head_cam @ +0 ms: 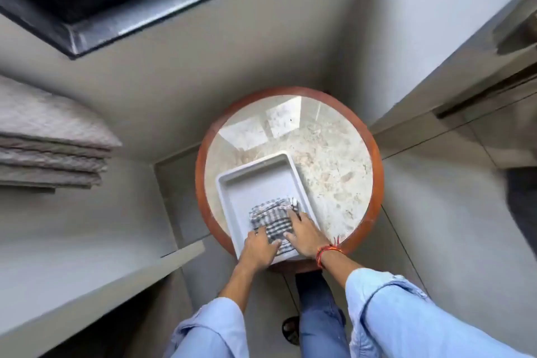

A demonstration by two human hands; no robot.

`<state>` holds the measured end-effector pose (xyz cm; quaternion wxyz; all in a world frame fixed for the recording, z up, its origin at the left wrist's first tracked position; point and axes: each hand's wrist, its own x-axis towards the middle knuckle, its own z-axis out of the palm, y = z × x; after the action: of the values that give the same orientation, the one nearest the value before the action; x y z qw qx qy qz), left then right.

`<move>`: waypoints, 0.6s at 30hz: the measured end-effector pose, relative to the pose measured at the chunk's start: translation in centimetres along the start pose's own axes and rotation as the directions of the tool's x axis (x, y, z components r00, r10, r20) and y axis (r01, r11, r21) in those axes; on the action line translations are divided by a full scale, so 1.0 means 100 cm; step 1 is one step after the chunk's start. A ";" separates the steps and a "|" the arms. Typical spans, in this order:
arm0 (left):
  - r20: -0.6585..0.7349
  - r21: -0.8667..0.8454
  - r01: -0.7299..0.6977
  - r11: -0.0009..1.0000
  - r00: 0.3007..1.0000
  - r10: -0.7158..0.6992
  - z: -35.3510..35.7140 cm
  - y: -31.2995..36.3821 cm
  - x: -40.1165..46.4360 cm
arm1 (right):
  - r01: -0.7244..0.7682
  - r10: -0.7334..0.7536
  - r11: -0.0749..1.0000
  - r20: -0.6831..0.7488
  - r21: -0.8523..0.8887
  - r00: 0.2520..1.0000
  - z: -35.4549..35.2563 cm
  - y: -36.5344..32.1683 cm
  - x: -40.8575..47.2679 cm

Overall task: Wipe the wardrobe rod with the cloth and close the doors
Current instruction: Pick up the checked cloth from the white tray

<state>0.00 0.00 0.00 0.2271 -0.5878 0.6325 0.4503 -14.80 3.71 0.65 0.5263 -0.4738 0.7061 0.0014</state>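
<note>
A grey and white checked cloth [271,216] lies crumpled in the near end of a white rectangular tray [255,180]. The tray stands on a round marble-topped table [325,160] with a brown rim. My left hand [258,248] rests on the cloth's near left edge, fingers spread over it. My right hand [305,231] presses on the cloth's right side, a red thread band at its wrist. Both hands touch the cloth, which still lies in the tray. No wardrobe rod or door is clearly in view.
Folded grey bedding [49,139] is stacked on a shelf at the left, with a lower shelf edge [116,285] below it. A dark-framed window sill [130,17] runs above. A cabinet edge [479,102] stands at the right. My legs and a sandal [290,328] are below.
</note>
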 end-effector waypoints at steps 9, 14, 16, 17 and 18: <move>-0.103 -0.591 0.127 0.797 0.968 -0.230 0.023 -0.019 0.049 | -0.041 0.048 0.996 -0.084 0.085 0.995 0.021 0.014 0.046; -0.194 -0.839 -0.007 0.545 0.938 -0.287 0.007 -0.020 0.031 | -0.079 0.104 0.972 -0.101 0.222 0.989 0.013 -0.001 0.041; -0.229 -0.858 -0.066 0.510 0.937 -0.265 -0.001 -0.020 0.016 | -0.049 0.087 0.969 -0.148 0.243 0.985 0.007 -0.010 0.034; -0.240 -0.860 -0.084 0.504 0.937 -0.253 -0.003 -0.022 0.006 | -0.041 0.081 0.969 -0.159 0.244 0.984 0.005 -0.016 0.026; -0.258 -0.855 -0.103 0.509 0.935 -0.243 -0.005 -0.025 -0.008 | -0.033 0.073 0.970 -0.162 0.239 0.984 0.004 -0.022 0.014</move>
<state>2.65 0.21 0.14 -0.1894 -0.7170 0.3314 0.5832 -13.05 1.71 0.51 0.5166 -0.3872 0.7559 -0.1085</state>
